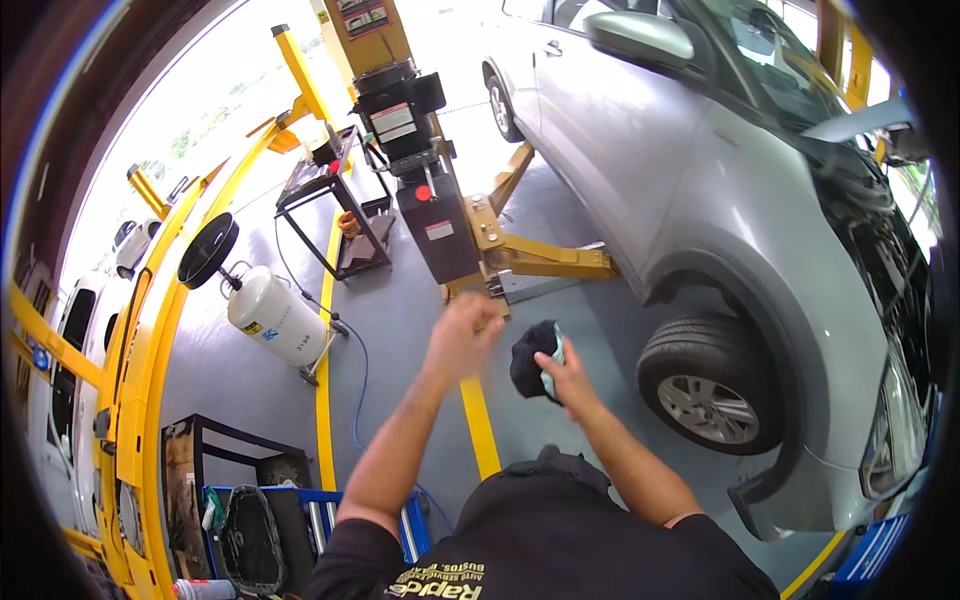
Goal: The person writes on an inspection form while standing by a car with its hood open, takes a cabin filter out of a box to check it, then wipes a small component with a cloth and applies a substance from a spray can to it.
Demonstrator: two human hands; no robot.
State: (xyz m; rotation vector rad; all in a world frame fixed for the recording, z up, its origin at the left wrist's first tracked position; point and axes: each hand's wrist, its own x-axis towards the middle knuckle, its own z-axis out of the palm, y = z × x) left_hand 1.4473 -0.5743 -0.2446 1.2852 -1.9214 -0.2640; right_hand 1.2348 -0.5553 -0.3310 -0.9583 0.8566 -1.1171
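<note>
In front of my body, my right hand grips a dark, crumpled cloth bundle. A strip of pale teal material shows along its near side, under my thumb and fingers. To the left, my left hand is raised and smeared by motion. Its fingers look bent, but whether they hold anything is unclear. Beyond that hand stands the black and yellow lift post. A silver car is close on my right, its front wheel turned outward.
A yellow lift arm reaches from the post toward the car. To the left are a white wheeled tank with a black funnel, a black cart and a blue hose. A blue-edged rack stands near my left side.
</note>
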